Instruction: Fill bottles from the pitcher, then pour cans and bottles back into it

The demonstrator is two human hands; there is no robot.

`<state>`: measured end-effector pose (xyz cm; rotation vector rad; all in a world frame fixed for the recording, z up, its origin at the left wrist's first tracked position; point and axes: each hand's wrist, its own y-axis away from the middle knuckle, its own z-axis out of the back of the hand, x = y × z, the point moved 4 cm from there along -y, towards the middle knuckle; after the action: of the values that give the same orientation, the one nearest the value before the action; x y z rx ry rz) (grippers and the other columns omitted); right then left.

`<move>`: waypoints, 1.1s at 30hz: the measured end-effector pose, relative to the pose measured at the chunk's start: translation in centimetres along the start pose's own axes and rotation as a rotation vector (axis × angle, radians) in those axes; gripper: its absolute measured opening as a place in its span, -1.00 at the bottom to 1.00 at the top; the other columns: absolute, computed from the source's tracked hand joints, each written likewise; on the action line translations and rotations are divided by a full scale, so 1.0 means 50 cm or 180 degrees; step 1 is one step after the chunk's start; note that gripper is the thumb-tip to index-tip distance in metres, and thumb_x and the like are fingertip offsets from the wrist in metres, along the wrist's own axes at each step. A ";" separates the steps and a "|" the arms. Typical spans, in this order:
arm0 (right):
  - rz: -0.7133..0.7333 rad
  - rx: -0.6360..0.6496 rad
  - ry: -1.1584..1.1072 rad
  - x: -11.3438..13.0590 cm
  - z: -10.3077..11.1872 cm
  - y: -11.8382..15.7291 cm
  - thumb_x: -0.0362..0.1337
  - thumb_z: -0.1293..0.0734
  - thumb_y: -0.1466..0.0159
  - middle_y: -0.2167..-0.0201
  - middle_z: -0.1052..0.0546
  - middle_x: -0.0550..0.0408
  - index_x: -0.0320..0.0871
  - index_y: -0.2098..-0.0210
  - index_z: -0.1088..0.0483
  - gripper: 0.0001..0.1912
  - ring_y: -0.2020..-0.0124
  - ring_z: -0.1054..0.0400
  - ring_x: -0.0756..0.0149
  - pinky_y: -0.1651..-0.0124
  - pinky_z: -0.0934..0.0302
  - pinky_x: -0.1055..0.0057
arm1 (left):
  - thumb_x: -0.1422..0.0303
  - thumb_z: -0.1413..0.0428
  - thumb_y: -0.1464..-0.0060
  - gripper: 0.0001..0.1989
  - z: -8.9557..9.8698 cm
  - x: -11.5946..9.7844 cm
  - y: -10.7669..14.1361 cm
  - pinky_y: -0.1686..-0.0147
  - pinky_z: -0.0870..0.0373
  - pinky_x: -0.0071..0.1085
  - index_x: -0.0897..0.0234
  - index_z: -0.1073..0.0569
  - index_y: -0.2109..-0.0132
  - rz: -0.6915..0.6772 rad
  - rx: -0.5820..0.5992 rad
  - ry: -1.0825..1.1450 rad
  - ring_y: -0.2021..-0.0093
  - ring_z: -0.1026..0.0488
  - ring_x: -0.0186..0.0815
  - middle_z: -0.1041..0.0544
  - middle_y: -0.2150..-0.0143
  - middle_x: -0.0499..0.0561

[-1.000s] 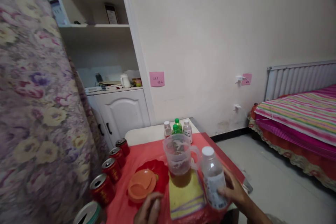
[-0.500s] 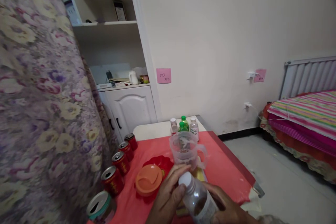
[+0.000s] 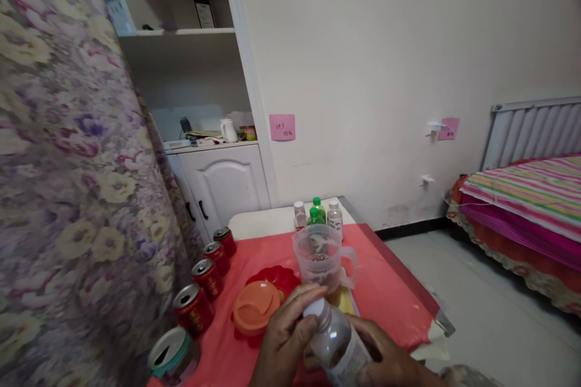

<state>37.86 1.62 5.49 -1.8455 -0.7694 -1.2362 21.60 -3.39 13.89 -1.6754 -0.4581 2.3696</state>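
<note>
A clear plastic bottle [image 3: 338,344] with a white cap [image 3: 318,312] is tilted between my hands at the near edge of the table. My left hand [image 3: 290,332] is closed on the cap, thumb on one side and fingers on the other. Around the bottle's body my right hand [image 3: 385,354] is wrapped. Just beyond them stands a translucent measuring jug [image 3: 318,254] with its handle to the right and something reddish-brown inside. Left of the jug, an orange lidded bowl [image 3: 256,307] rests on a red scalloped plate [image 3: 284,281].
Open drink cans [image 3: 207,278] stand in a row along the table's left side. Behind the jug are several capped bottles [image 3: 336,217], some with green caps. A red cloth [image 3: 385,290] covers most of the table. A floral curtain [image 3: 72,193] hangs close on the left.
The bottle and both hands have shifted very slightly leftward. Both hands keep their hold on the cap and body. The camera view has moved a little.
</note>
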 end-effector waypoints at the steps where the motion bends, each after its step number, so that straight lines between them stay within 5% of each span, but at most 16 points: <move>1: 0.0033 -0.0005 0.0035 0.001 -0.001 -0.001 0.01 -0.53 0.10 -0.02 -0.50 -0.04 -0.12 -0.17 -0.34 -0.13 -0.04 -0.35 -0.05 -0.05 -0.22 0.16 | 0.14 -0.11 -0.10 -0.66 -0.001 -0.002 0.000 -0.13 -0.37 -0.17 0.10 -0.61 0.03 -0.0009 -0.0042 0.0010 -0.12 -0.47 -0.07 -0.60 -0.06 0.09; 9: 0.0085 -0.0257 0.0332 -0.027 0.015 -0.003 -0.11 -0.56 0.09 -0.12 -0.44 -0.07 -0.11 -0.24 -0.25 -0.06 -0.11 -0.31 -0.03 -0.17 -0.15 0.11 | 0.12 -0.29 0.12 -0.60 -0.003 0.013 0.011 0.19 -0.49 -0.28 0.24 -0.56 0.16 0.0400 -0.0913 -0.0032 0.18 -0.53 -0.12 -0.57 0.21 0.08; 15: 0.0130 -0.0138 0.0169 -0.019 0.015 -0.003 -0.11 -0.55 0.08 -0.12 -0.45 -0.06 -0.07 -0.23 -0.27 -0.10 -0.10 -0.32 -0.05 -0.14 -0.18 0.12 | 0.12 -0.16 -0.05 -0.52 0.002 0.009 0.029 -0.17 -0.31 -0.18 0.14 -0.47 -0.11 0.0371 -0.0363 0.0290 -0.20 -0.37 -0.06 -0.48 -0.18 0.12; 24: 0.0087 -0.0047 0.0257 0.003 0.000 -0.004 -0.12 -0.55 0.07 -0.10 -0.47 -0.03 -0.07 -0.22 -0.30 -0.12 -0.11 -0.31 -0.05 -0.14 -0.16 0.14 | 0.12 -0.26 0.06 -0.59 0.005 0.022 0.028 0.09 -0.46 -0.28 0.19 -0.57 0.07 0.0233 -0.0674 -0.0161 0.08 -0.49 -0.11 -0.52 0.13 0.10; 33: -0.0062 -0.0153 0.0407 -0.013 0.010 0.002 -0.06 -0.56 0.10 -0.15 -0.44 -0.04 -0.05 -0.21 -0.31 -0.10 -0.14 -0.29 -0.07 -0.19 -0.13 0.11 | 0.14 -0.11 -0.11 -0.61 0.008 0.012 0.044 -0.02 -0.41 -0.27 0.14 -0.51 -0.05 0.0187 -0.0220 0.0041 -0.06 -0.46 -0.10 -0.51 -0.03 0.11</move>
<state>37.96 1.94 4.75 -1.7813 -0.6945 -1.3816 21.04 -5.30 12.71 -1.7560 -0.5007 2.4089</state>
